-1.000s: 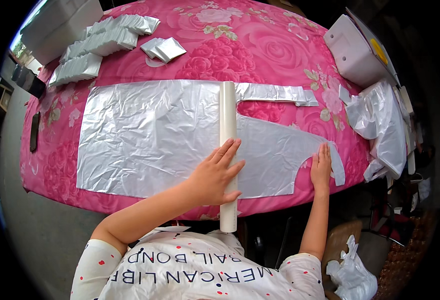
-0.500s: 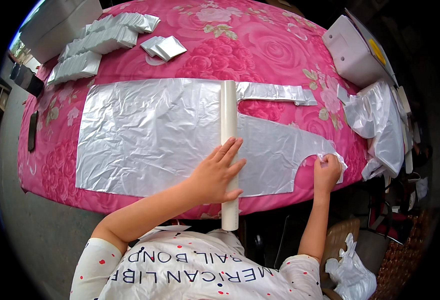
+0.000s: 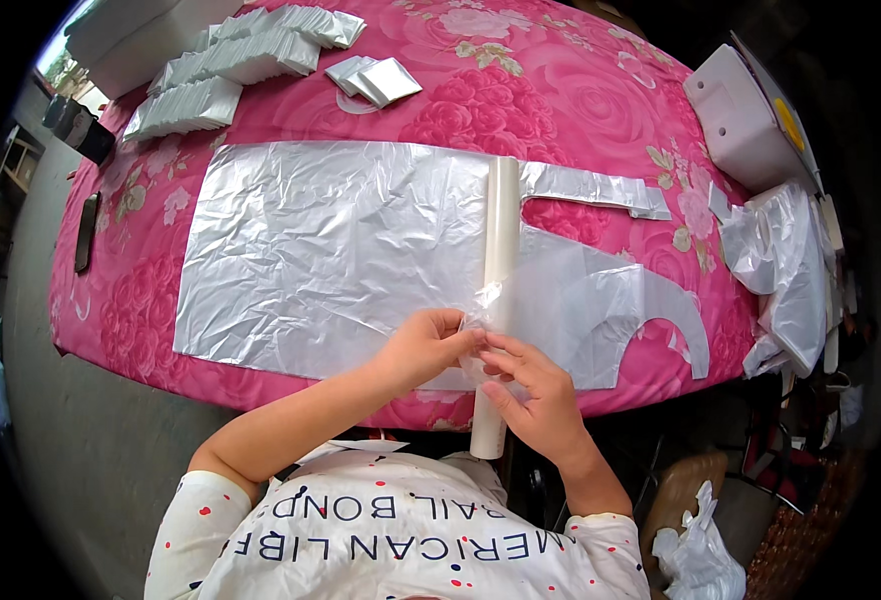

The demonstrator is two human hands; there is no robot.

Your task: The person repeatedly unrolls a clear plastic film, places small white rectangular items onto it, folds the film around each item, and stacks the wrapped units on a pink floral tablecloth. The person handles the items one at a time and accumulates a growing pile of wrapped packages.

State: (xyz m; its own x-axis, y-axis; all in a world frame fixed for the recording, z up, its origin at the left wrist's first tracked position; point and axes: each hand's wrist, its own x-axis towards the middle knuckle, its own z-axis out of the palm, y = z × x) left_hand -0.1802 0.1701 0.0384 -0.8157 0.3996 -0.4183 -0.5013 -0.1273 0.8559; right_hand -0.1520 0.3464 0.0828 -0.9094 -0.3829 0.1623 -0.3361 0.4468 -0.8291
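Table (image 3: 581,90) with pink rose-print cloth fills most of the view. Spread flat on it is a big clear plastic sheet (image 3: 331,260), crinkled, cut to an apron-like shape, with a strap strip (image 3: 591,187) running off to the right and a curved cut-out at the right end. A white roll (image 3: 501,260) lies across the sheet, running from mid-table toward the person, its near end hanging past the table edge.

White box-shaped machine (image 3: 741,120) sits at the table's far right corner. A bunch of loose plastic (image 3: 786,270) hangs at the right edge, well apart from the hands. Stacks of folded plastic packs (image 3: 231,65) are at the far left, two small folded packs (image 3: 376,80) just beside them. Dark phone (image 3: 87,230) lies at the left edge.

Left hand (image 3: 426,345) is at the near edge of the sheet, just left of the roll, fingers curled, pinching the film. Right hand (image 3: 536,395) is touching it from the right, over the roll's near part, fingertips pinched on the same film fold. Both hands meet at the roll.
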